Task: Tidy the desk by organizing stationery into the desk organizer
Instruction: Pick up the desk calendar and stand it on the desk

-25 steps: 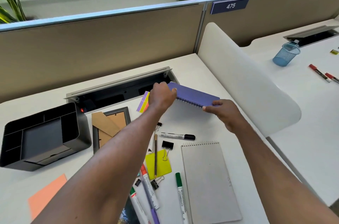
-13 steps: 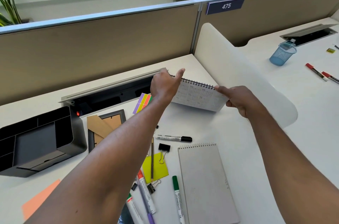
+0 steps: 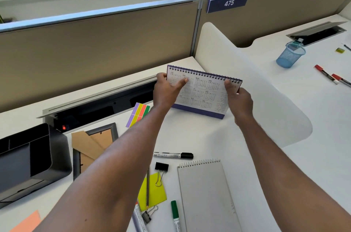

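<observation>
Left hand: the left hand (image 3: 167, 89) grips the left end of the calendar (image 3: 203, 92), thumb laid across its front page
Right hand: the right hand (image 3: 238, 97) holds the right end of the same calendar, fingers wrapped behind it
Calendar: stands upright near the far edge of the desk (image 3: 199, 136), its purple base touching the surface, just in front of the cable tray
Organizer: the black organizer (image 3: 36, 157) sits at the left edge of the desk; the compartments that show look empty, though part of it is cut off by the frame
Loose near the front edge: black marker (image 3: 173, 155), green marker (image 3: 175, 214), pencil (image 3: 147, 186) lying over a yellow note (image 3: 153, 192), binder clip (image 3: 161, 170), notepad (image 3: 207, 195)
Loose mid-desk: colored tabs (image 3: 138, 114) beside the left forearm, picture frame (image 3: 95, 146) next to the organizer
Progress: early by my reading; the calendar is being stood up, and none of the pens or clips has reached the organizer
Left to do: gather markers, pencil, clips and notes into the compartments
</observation>
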{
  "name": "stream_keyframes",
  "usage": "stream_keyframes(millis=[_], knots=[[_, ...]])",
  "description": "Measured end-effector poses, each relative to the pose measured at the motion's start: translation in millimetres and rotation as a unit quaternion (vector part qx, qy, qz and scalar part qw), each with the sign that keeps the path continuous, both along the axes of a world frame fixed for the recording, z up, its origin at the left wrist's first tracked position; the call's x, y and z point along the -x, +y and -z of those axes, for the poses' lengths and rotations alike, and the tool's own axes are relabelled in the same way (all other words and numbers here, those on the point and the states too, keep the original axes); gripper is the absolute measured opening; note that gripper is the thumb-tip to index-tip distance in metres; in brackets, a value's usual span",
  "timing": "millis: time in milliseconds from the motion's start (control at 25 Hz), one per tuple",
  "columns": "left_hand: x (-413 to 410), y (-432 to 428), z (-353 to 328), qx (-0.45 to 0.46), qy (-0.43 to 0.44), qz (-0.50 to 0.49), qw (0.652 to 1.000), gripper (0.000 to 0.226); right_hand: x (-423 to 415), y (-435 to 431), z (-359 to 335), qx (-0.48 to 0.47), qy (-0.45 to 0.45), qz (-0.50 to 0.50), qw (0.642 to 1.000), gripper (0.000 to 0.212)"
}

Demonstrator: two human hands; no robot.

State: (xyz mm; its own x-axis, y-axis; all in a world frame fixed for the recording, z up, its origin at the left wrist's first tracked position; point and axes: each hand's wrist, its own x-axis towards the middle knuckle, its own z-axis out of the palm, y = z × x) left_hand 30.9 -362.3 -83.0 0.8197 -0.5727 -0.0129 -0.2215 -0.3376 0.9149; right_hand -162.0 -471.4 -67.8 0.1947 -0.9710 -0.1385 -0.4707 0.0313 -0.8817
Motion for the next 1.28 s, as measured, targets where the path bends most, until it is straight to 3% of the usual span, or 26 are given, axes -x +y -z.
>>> stream_keyframes(millis=[400,680,880,1160,1280], knots=[[-8,-1,75,-0.01,0.068,0.074,0.995,0.08,9,25,95,0.028,-0.091,-0.022,0.995,0.049],[-7,2,83,-0.029,0.068,0.097,0.993,0.08,16,26,109,0.09,-0.03,-0.057,0.994,0.055],[-3,2,88,-0.056,0.022,0.08,0.995,0.084,29,29,119,0.113,0.02,-0.094,0.989,0.056],[2,4,87,-0.031,0.04,0.083,0.995,0.083,31,30,114,0.108,0.023,-0.097,0.989,0.058],[4,7,85,-0.042,0.016,0.072,0.996,0.096,33,32,110,0.106,0.014,-0.092,0.99,0.06]])
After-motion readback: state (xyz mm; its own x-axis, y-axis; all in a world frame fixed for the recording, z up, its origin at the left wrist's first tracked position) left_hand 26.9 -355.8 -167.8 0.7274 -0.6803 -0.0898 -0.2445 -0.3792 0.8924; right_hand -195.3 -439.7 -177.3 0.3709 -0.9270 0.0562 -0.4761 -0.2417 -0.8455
